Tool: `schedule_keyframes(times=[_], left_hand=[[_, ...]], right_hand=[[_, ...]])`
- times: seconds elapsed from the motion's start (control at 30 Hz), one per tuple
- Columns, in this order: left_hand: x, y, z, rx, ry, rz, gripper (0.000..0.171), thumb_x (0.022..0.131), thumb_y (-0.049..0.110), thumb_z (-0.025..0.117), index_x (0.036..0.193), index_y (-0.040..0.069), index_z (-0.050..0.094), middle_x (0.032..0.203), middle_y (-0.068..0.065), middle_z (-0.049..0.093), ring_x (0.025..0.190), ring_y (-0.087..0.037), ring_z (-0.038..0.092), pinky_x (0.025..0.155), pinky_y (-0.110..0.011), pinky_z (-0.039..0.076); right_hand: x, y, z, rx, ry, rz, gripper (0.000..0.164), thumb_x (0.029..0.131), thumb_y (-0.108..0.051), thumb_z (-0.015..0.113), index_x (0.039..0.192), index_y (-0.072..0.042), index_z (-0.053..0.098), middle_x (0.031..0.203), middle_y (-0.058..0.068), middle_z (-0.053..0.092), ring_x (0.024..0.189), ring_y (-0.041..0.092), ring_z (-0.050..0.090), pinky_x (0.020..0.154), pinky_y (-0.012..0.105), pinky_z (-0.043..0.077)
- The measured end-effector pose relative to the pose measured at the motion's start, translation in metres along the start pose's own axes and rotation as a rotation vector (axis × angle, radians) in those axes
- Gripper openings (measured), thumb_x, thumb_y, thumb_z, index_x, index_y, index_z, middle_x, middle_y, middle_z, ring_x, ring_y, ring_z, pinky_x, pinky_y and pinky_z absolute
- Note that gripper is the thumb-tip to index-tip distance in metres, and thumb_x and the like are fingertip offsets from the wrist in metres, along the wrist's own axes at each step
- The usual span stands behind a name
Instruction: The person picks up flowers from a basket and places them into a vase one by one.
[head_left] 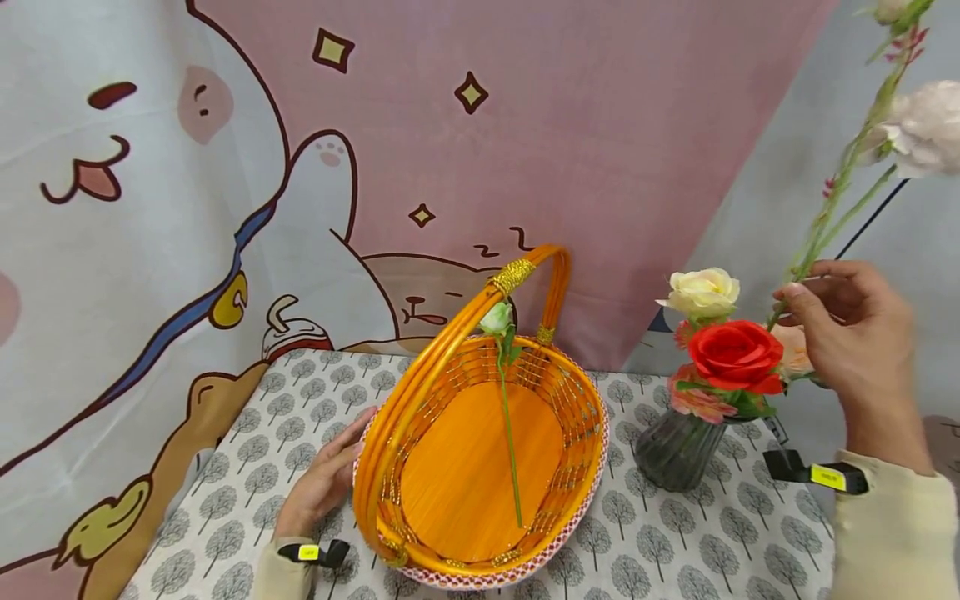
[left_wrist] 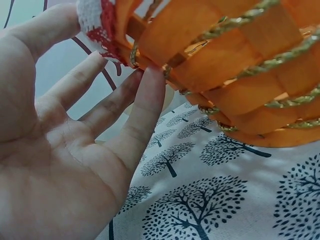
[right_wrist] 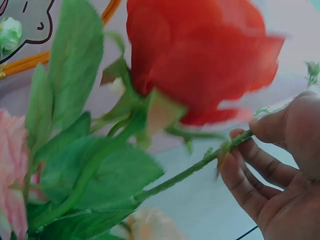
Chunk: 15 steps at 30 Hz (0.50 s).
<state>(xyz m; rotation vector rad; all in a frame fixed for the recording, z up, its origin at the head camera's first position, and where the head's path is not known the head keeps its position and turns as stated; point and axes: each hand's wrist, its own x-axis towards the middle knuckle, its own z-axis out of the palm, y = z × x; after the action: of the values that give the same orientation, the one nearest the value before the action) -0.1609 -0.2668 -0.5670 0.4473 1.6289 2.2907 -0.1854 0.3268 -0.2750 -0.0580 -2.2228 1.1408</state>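
Note:
My right hand (head_left: 858, 333) pinches a long green flower stem (head_left: 843, 187) between thumb and fingers. It bears a white bloom (head_left: 926, 125) high up, and its lower part runs behind the leaves in the right wrist view. Just left of that hand, a red rose (head_left: 737, 356), a pale yellow rose (head_left: 701, 292) and pink flowers (head_left: 701, 402) stand in a grey glass vase (head_left: 678, 450). At the orange woven basket (head_left: 450, 475), my left hand (head_left: 322, 479) touches the left outer side with extended fingers. One pale green rose (head_left: 495, 319) lies inside, its stem across the bottom.
The basket's tall arched handle (head_left: 420, 358) rises over its left part. A cloth with printed trees (head_left: 262, 479) covers the table. Behind hangs a pink and white cartoon curtain (head_left: 600, 125). The vase stands close to the basket's right side.

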Motion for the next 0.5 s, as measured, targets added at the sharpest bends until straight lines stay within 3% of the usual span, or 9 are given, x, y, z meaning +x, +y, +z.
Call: schedule_keyframes(times=[0.13, 0.3, 0.37, 0.5], left_hand=[[0.0, 0.0, -0.002, -0.021, -0.005, -0.011, 0.058, 0.111, 0.004, 0.028, 0.166, 0.014, 0.012, 0.161, 0.018, 0.038, 0.14, -0.008, 0.052, 0.113, -0.03, 0.048], [0.0, 0.0, -0.003, -0.032, -0.015, -0.015, 0.059, 0.11, 0.004, 0.029, 0.166, 0.016, 0.014, 0.161, 0.018, 0.038, 0.14, -0.009, 0.052, 0.114, -0.032, 0.049], [0.0, -0.001, -0.002, -0.021, -0.017, -0.012, 0.058, 0.11, 0.005, 0.03, 0.166, 0.017, 0.017, 0.161, 0.017, 0.038, 0.141, -0.009, 0.051, 0.114, -0.032, 0.048], [0.0, -0.003, -0.002, -0.006, -0.008, -0.005, 0.058, 0.111, 0.007, 0.033, 0.166, 0.018, 0.018, 0.162, 0.015, 0.037, 0.14, -0.01, 0.052, 0.113, -0.033, 0.049]], right_hand=[[-0.001, 0.002, 0.002, -0.013, 0.01, -0.033, 0.024, 0.1, -0.014, 0.064, 0.122, -0.023, 0.062, 0.093, -0.032, 0.063, 0.072, -0.015, 0.061, 0.068, -0.001, 0.047], [-0.006, 0.027, 0.002, -0.18, -0.169, -0.069, 0.03, 0.099, -0.024, 0.067, 0.124, -0.009, 0.061, 0.087, -0.046, 0.051, 0.073, -0.025, 0.051, 0.058, 0.002, 0.042], [-0.007, 0.036, 0.002, -0.195, -0.218, -0.065, 0.03, 0.097, -0.02, 0.067, 0.122, -0.004, 0.06, 0.084, -0.047, 0.05, 0.072, -0.026, 0.049, 0.059, 0.001, 0.042], [-0.009, 0.042, 0.002, -0.128, -0.243, -0.036, 0.019, 0.095, -0.01, 0.064, 0.112, -0.018, 0.061, 0.084, -0.046, 0.053, 0.076, -0.026, 0.051, 0.066, -0.002, 0.041]])
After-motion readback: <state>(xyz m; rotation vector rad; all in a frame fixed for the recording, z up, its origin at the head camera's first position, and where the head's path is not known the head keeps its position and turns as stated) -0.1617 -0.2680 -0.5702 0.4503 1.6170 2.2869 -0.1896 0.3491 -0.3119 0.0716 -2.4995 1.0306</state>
